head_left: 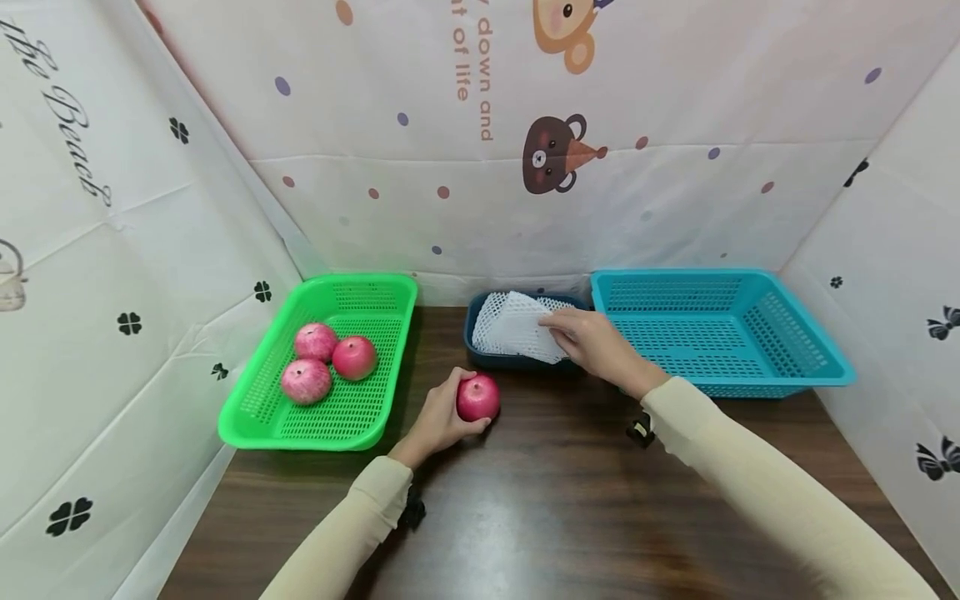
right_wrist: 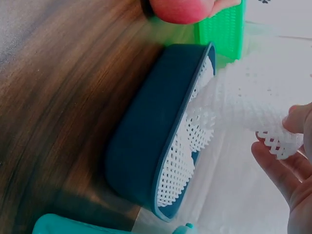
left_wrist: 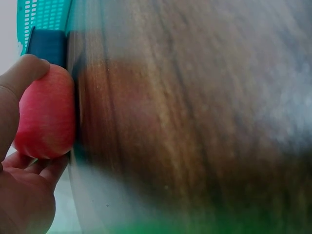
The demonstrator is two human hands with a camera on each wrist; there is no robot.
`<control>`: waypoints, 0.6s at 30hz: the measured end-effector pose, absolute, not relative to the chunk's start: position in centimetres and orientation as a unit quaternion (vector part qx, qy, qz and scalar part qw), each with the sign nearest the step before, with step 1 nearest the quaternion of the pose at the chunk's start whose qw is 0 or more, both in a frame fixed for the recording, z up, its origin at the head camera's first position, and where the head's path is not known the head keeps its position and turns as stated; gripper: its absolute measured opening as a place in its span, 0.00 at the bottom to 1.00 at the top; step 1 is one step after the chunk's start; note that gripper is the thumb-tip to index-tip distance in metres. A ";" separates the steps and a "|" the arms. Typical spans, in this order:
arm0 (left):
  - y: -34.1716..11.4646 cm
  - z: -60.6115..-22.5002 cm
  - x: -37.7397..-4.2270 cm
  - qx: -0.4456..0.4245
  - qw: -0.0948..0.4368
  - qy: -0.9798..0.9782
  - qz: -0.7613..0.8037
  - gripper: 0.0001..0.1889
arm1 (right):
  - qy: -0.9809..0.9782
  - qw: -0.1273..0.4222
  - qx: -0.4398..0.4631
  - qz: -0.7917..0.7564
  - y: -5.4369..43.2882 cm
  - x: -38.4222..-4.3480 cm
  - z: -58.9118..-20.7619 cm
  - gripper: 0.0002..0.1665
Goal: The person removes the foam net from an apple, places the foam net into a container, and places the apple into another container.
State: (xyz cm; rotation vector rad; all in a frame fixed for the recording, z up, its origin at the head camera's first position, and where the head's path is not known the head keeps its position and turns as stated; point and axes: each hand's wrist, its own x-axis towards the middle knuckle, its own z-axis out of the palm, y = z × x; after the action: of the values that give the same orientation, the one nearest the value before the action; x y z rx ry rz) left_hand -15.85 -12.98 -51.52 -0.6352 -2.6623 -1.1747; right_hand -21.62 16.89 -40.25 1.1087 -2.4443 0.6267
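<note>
A red apple (head_left: 478, 397) is on the brown table, and my left hand (head_left: 444, 417) grips it from the left side, thumb and fingers on opposite sides. The left wrist view shows the same apple (left_wrist: 48, 112) large, close to the wood. My right hand (head_left: 588, 337) pinches one end of a white foam net sleeve (head_left: 525, 327) above a dark blue box (head_left: 510, 362). In the right wrist view, that sleeve (right_wrist: 243, 97) stretches from thumb and fingers back to the box. More white netting (right_wrist: 176, 170) lies inside it.
On the left stands a green basket (head_left: 390, 367) with three red apples (head_left: 307, 382) in it. A blue basket (head_left: 810, 333) stands on the right, by the dark box. Patterned white cloth (head_left: 420, 217) hangs behind and at both sides of the table (head_left: 540, 500).
</note>
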 end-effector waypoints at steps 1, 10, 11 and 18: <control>-13.0 -51.5 -15.9 -0.210 0.080 -0.892 -0.392 0.38 | -0.872 0.194 0.389 0.225 17.0 -21.8 -40.2 0.19; -13.2 -51.6 -16.1 -0.203 0.069 -0.894 -0.393 0.38 | -0.909 0.165 0.274 0.267 17.0 -22.8 -39.7 0.23; -13.2 -51.6 -16.0 -0.205 0.072 -0.893 -0.393 0.38 | -0.913 0.157 0.262 0.270 16.9 -22.9 -39.7 0.23; -13.0 -51.5 -15.9 -0.218 0.087 -0.890 -0.392 0.38 | -0.932 0.119 0.199 0.278 16.7 -23.5 -40.1 0.23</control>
State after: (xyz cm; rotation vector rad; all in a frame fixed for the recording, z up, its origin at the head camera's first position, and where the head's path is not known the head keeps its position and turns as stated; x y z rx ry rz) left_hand -15.86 -12.96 -51.48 -0.6481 -2.6511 -1.1672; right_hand -23.52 16.66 -40.07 0.5815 -2.7259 0.8131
